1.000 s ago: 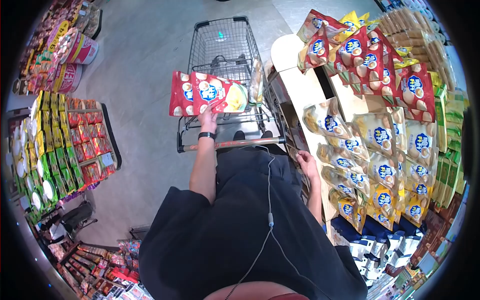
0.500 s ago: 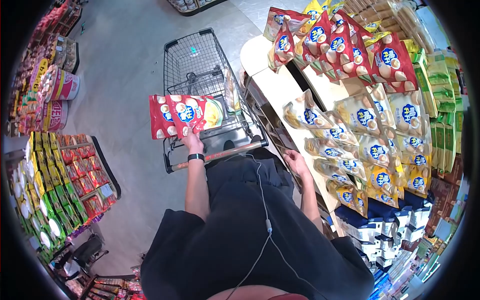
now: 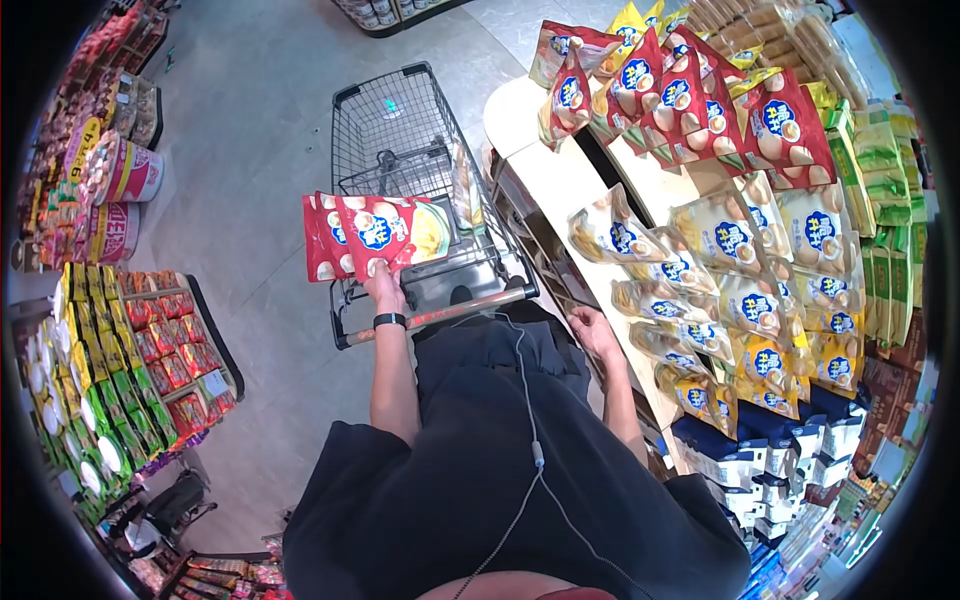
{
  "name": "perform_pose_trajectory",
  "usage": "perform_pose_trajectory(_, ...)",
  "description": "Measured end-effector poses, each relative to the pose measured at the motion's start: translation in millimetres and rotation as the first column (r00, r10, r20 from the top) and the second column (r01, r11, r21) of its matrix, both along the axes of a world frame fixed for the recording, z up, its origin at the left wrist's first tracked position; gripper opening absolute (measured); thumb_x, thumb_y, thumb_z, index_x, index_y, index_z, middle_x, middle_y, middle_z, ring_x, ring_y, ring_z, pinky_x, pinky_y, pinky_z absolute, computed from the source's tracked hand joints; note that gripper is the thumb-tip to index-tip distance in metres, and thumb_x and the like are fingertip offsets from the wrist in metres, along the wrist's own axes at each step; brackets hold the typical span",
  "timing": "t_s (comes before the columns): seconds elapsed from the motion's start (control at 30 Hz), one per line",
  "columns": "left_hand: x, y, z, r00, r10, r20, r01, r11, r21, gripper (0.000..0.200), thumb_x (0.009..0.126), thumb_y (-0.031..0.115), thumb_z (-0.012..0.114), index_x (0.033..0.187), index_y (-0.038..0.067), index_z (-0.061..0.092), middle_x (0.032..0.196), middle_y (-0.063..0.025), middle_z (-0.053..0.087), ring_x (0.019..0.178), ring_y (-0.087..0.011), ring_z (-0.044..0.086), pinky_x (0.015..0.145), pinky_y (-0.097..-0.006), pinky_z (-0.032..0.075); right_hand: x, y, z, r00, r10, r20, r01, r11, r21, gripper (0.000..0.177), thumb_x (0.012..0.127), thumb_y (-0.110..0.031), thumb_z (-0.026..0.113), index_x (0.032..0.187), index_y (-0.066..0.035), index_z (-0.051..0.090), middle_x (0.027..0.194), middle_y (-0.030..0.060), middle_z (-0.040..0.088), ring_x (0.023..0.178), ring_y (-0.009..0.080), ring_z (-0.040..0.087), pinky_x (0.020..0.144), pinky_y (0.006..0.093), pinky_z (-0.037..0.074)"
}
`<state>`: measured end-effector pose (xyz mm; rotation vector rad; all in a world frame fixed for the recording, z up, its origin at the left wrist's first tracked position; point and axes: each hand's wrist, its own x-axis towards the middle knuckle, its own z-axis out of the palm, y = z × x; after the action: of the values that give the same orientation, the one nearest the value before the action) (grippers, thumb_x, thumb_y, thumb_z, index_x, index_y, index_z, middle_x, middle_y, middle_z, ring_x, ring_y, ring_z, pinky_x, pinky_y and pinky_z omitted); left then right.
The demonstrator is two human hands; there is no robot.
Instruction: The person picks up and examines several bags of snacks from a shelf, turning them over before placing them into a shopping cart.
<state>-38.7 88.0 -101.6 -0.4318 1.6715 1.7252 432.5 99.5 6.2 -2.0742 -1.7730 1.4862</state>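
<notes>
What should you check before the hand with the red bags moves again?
1. Grip: ok. The left hand pinches the red bags at their lower edge.
2. Number of bags: cannot tell. At least two overlap.
3. Position: ok. The bags hang over the near end of the cart.
4. Room in the cart: ok. Its basket is mostly bare wire, with one pale bag standing along the right side.
5. Cart held steady: not ok. Neither hand is on the cart handle.
6. Right hand free: ok. It holds nothing that shows, low beside the snack display.
</notes>
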Motion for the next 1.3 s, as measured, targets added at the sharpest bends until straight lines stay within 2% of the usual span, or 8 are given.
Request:
perform_pose_trajectory(0.13, 0, 0, 9, 1.0, 0.026, -0.001, -0.026, 1.0, -0.004, 0.029, 0.092, 0.012, 0.066, 0.117, 0.0, 0.055, 0.108, -0.0113, 0.062, 0.096, -0.0268, 0.065, 0.089, -0.0519, 0.055, 1, 1, -8, 1.0, 0.016, 0.004, -0.017, 1.0, 0.018, 0.04, 0.093, -0.031, 0.067, 0.116, 0.002, 0.066, 0.099, 0.0142, 0.072, 0.091, 0.02, 0.067, 0.084, 0.0333, 0.052)
perform_pose_trajectory(0.4, -8, -7, 8, 0.997, 0.02, 0.075, -0.023, 0.999, 0.048, 0.034, 0.094, 0.015, 0.063, 0.123, -0.001, 0.052, 0.112, -0.015, 0.06, 0.097, -0.0312, 0.065, 0.09, -0.0514, 0.057, -11, 1, 2, 0.999, 0.021, 0.029, -0.021, 1.0, 0.022, 0.042, 0.092, -0.033, 0.069, 0.119, -0.001, 0.066, 0.105, 0.0154, 0.073, 0.098, 0.0227, 0.068, 0.089, 0.0338, 0.052)
perform_pose_trajectory(0.6, -8, -10, 17, 0.989, 0.007, 0.15, -0.02, 0.996, 0.083, 0.033, 0.094, 0.013, 0.061, 0.124, 0.0, 0.054, 0.115, -0.0144, 0.063, 0.1, -0.029, 0.066, 0.091, -0.0483, 0.056, -20, -1, 6, 0.998, 0.023, 0.058, -0.023, 1.0, -0.011, 0.045, 0.091, -0.034, 0.069, 0.122, -0.002, 0.066, 0.109, 0.0164, 0.072, 0.101, 0.0247, 0.069, 0.092, 0.0345, 0.052)
perform_pose_trajectory(1.0, -11, -15, 28, 0.956, -0.257, 0.142, 0.22, 0.948, 0.232, 0.039, 0.088, 0.02, 0.065, 0.122, 0.003, 0.058, 0.114, -0.0097, 0.064, 0.107, -0.0231, 0.063, 0.098, -0.0444, 0.05, -48, -18, 17, 0.999, -0.01, 0.046, 0.01, 1.0, 0.003, 0.045, 0.09, -0.035, 0.069, 0.121, -0.002, 0.066, 0.107, 0.0176, 0.072, 0.101, 0.026, 0.069, 0.092, 0.0353, 0.052)
perform_pose_trajectory(1.13, 1, -9, 52, 0.935, -0.355, -0.002, 0.344, 0.905, 0.249, 0.054, 0.087, 0.023, 0.067, 0.134, 0.005, 0.047, 0.131, -0.0076, 0.053, 0.123, -0.0221, 0.051, 0.103, -0.0464, 0.044, -64, -23, 27, 1.0, -0.016, 0.008, 0.016, 0.999, 0.046, 0.042, 0.091, -0.033, 0.068, 0.118, -0.001, 0.067, 0.098, 0.0144, 0.072, 0.094, 0.0215, 0.068, 0.089, 0.0331, 0.052)
perform_pose_trajectory(1.17, 2, -9, 55, 0.927, -0.372, -0.04, 0.37, 0.895, 0.249, 0.046, 0.088, 0.022, 0.066, 0.128, 0.004, 0.052, 0.125, -0.0071, 0.057, 0.118, -0.0199, 0.054, 0.099, -0.0427, 0.045, -68, -23, 30, 1.0, -0.01, -0.007, 0.01, 0.999, 0.051, 0.043, 0.091, -0.032, 0.068, 0.12, -0.001, 0.066, 0.1, 0.0149, 0.072, 0.096, 0.0218, 0.068, 0.089, 0.0331, 0.052)
perform_pose_trajectory(1.23, 15, -1, 122, 0.906, -0.408, -0.113, 0.423, 0.872, 0.246, 0.033, 0.089, 0.02, 0.064, 0.116, 0.001, 0.061, 0.113, -0.0061, 0.065, 0.107, -0.0155, 0.059, 0.091, -0.0354, 0.047, -77, -19, 43, 1.0, 0.0, -0.031, 0.002, 0.998, 0.063, 0.043, 0.093, -0.03, 0.068, 0.123, 0.0, 0.065, 0.103, 0.0158, 0.072, 0.099, 0.0225, 0.068, 0.089, 0.0332, 0.052)
perform_pose_trajectory(1.3, 6, 2, 143, 0.774, -0.55, -0.313, 0.62, 0.759, 0.201, 0.026, 0.09, 0.018, 0.061, 0.109, -0.001, 0.064, 0.102, -0.0045, 0.066, 0.095, -0.0127, 0.06, 0.083, -0.0304, 0.047, -88, -18, 49, 0.959, -0.129, -0.254, 0.167, 0.977, 0.135, 0.045, 0.093, -0.029, 0.07, 0.127, 0.001, 0.062, 0.105, 0.0136, 0.071, 0.101, 0.0209, 0.067, 0.091, 0.0326, 0.052)
